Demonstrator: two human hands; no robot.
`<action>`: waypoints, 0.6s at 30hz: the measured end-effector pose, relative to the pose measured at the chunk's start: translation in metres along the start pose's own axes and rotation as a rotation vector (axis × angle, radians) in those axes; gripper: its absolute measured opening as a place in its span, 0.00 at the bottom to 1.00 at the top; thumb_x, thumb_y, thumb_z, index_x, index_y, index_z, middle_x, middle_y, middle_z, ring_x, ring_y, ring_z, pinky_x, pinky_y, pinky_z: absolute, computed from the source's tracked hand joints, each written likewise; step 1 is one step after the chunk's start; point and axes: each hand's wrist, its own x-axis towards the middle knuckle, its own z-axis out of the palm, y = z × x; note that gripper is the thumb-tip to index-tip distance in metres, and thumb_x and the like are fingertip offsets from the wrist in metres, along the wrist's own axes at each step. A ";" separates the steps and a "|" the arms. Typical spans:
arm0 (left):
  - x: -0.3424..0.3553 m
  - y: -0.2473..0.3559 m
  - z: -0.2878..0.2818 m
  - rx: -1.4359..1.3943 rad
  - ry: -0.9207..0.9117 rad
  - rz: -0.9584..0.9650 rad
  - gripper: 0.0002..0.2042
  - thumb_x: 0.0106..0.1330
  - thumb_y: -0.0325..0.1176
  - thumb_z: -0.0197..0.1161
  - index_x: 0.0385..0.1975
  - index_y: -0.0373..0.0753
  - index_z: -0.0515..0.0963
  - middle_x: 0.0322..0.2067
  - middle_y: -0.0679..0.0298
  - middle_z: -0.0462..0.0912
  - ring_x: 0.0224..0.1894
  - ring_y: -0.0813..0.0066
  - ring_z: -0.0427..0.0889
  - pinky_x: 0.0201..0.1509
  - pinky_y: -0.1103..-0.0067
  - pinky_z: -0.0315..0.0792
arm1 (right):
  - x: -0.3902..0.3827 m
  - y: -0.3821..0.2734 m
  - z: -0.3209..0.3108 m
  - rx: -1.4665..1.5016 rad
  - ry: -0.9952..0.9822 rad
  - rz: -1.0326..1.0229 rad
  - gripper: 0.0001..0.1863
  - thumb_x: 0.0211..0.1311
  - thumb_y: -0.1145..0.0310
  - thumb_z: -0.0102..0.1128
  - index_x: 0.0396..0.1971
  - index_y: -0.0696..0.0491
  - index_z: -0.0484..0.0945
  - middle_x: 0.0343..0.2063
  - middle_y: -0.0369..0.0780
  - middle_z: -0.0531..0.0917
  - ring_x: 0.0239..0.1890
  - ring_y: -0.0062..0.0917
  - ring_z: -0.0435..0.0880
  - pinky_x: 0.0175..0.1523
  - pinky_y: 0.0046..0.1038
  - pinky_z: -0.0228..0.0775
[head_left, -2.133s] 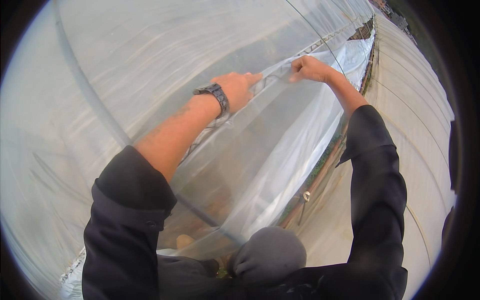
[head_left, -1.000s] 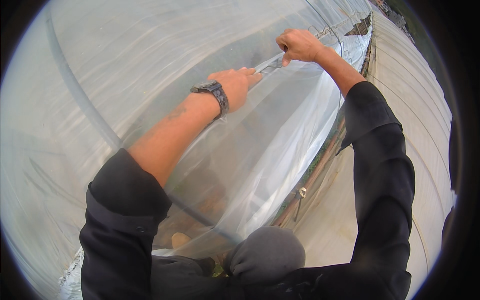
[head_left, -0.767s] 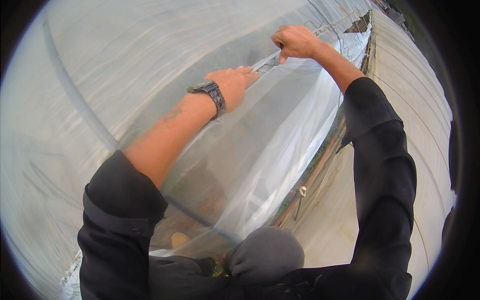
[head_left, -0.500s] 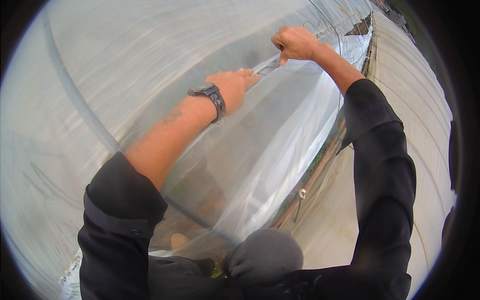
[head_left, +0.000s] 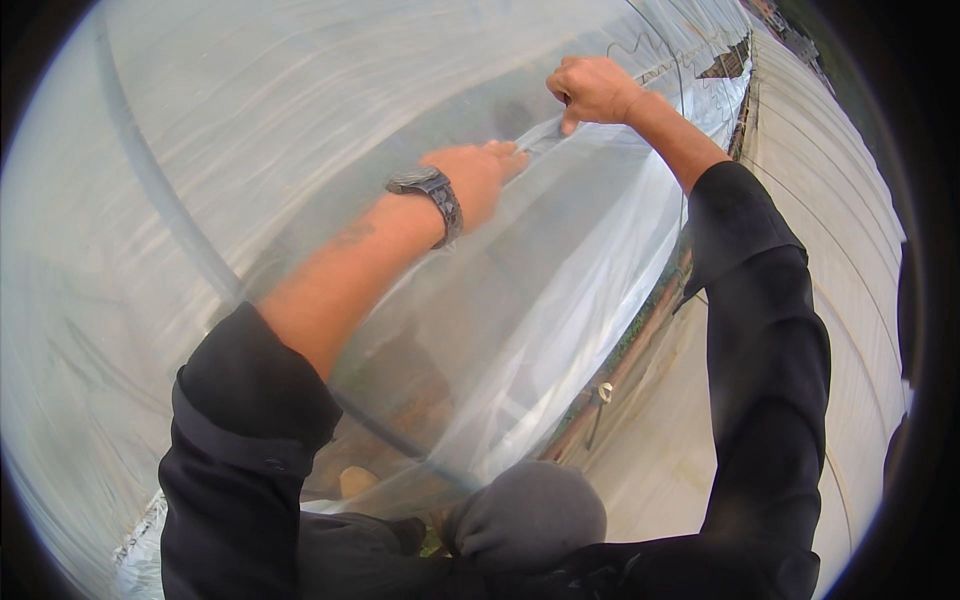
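Observation:
My left hand (head_left: 474,182), with a dark watch (head_left: 430,190) on its wrist, lies flat on clear plastic film (head_left: 430,290). Its fingers stretch along a narrow raised strip (head_left: 543,134) that runs up to the right. Farther along that strip, my right hand (head_left: 598,90) is closed, thumb pointing down onto it. What the right fingers grip is hidden. Just beyond that hand, a thin wavy wire (head_left: 640,45) stands out over the film. Below the strip the film hangs in whitish folds (head_left: 570,310).
A grey pipe (head_left: 160,180) shows at the left. On the right slopes a beige sheet roof (head_left: 800,230), with a brown pole (head_left: 630,355) and a small pale fitting (head_left: 605,392) along the gap. A torn opening (head_left: 727,62) lies far right. A rounded grey cloth shape (head_left: 535,510) sits below.
My left hand has slid slightly up and to the right along the strip. The right hand stays closed at nearly the same place. The view has shifted a little.

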 end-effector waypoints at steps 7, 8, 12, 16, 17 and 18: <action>0.003 0.006 -0.017 0.035 -0.143 -0.062 0.30 0.69 0.20 0.48 0.71 0.53 0.69 0.73 0.67 0.67 0.63 0.58 0.78 0.64 0.62 0.75 | -0.009 0.015 0.019 0.359 -0.069 0.161 0.18 0.49 0.60 0.77 0.28 0.57 0.79 0.26 0.41 0.82 0.33 0.36 0.82 0.38 0.37 0.71; 0.002 0.006 -0.017 0.028 -0.139 -0.060 0.30 0.68 0.20 0.48 0.71 0.53 0.69 0.73 0.67 0.66 0.63 0.58 0.78 0.65 0.62 0.75 | -0.012 0.018 0.023 0.467 -0.028 0.172 0.17 0.51 0.61 0.76 0.29 0.57 0.78 0.26 0.40 0.81 0.33 0.35 0.82 0.38 0.37 0.71; -0.002 0.006 -0.012 0.007 -0.102 -0.053 0.32 0.67 0.19 0.49 0.71 0.53 0.69 0.73 0.66 0.67 0.64 0.58 0.78 0.65 0.62 0.74 | -0.018 0.026 0.039 0.649 0.209 0.210 0.13 0.59 0.64 0.70 0.31 0.57 0.76 0.26 0.39 0.77 0.34 0.31 0.83 0.39 0.35 0.71; 0.001 0.003 -0.010 0.016 -0.084 -0.034 0.32 0.66 0.18 0.49 0.70 0.52 0.69 0.73 0.66 0.67 0.65 0.58 0.76 0.65 0.61 0.74 | -0.017 0.033 0.039 0.588 0.162 0.291 0.11 0.61 0.65 0.68 0.32 0.56 0.79 0.30 0.42 0.79 0.35 0.34 0.82 0.43 0.36 0.72; 0.002 0.003 -0.011 0.020 -0.098 -0.032 0.32 0.66 0.18 0.49 0.70 0.52 0.69 0.73 0.66 0.67 0.66 0.58 0.76 0.65 0.62 0.74 | -0.016 0.033 0.038 0.486 0.127 0.295 0.11 0.60 0.65 0.68 0.32 0.56 0.79 0.31 0.43 0.80 0.36 0.35 0.82 0.43 0.36 0.73; 0.003 0.003 -0.011 0.018 -0.098 -0.037 0.31 0.66 0.18 0.49 0.70 0.51 0.69 0.73 0.66 0.67 0.66 0.58 0.76 0.65 0.62 0.74 | -0.016 0.031 0.038 0.462 0.146 0.310 0.10 0.60 0.65 0.68 0.33 0.56 0.80 0.32 0.43 0.81 0.37 0.37 0.83 0.44 0.37 0.73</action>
